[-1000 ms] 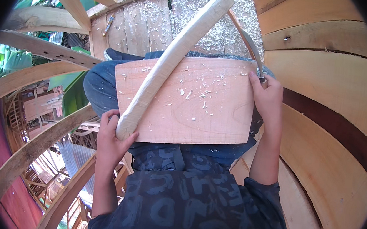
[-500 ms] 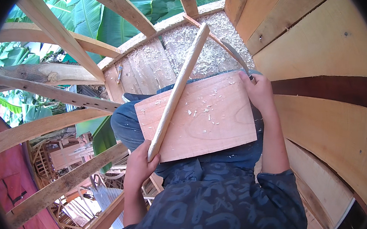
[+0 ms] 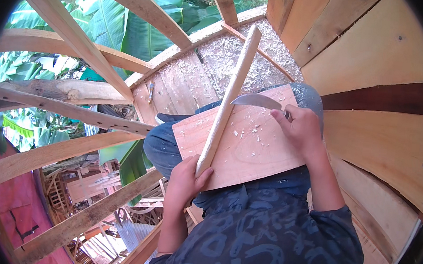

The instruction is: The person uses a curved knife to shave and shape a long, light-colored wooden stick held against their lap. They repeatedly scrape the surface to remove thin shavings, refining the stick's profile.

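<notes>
Over at the left end of the board (image 3: 249,155) on the lap (image 3: 161,151), the left hand (image 3: 186,178) has its grip wrapped round the low end of the pale stick (image 3: 229,103). Good spot imo, well below the blade. The stick slants up across the board and pokes out past its far edge, so I'd brace that low end hard to stop it rolling. Loose shavings (image 3: 242,134) lie mid-board, maybe flick them off. Next is the curved knife (image 3: 257,101), tip right by the stick (can't tell if touching), then the right hand (image 3: 300,131), grip closed round the handle. I'd go shallow, blade nearly flat to the wood, strokes away from that left thumb
</notes>
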Demonstrator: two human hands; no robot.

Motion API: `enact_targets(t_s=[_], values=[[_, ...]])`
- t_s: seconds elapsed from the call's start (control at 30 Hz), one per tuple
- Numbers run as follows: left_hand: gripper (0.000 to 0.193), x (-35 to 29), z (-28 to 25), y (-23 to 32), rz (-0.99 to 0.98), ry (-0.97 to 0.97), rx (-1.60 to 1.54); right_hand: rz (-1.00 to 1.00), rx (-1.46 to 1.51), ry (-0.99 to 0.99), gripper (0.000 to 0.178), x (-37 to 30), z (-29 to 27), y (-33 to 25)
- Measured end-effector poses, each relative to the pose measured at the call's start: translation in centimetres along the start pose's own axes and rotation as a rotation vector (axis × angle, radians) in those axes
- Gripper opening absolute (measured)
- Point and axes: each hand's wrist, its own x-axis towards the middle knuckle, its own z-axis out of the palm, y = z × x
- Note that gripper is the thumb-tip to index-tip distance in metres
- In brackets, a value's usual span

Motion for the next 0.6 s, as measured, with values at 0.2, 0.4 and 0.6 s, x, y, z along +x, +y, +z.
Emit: enact_targets(t_s=[0.2, 0.4, 0.6], values=[[0.028, 1.0, 1.1, 0.5, 0.069, -0.002, 0.013, -0.235, -0.100, -0.166, 0.064, -0.4, 2.6, -3.3], [0.027, 1.0, 1.8, 0.6, 0.062, 0.029, 0.051, -0.189, -0.248, -0.192, 0.066, 1.2, 2.9, -3.1], [0.027, 1.0, 1.6, 1.2, 0.027, 0.033, 0.052, 0.013, -0.345, -0.003, 0.066, 5.6, -0.2, 0.0]])
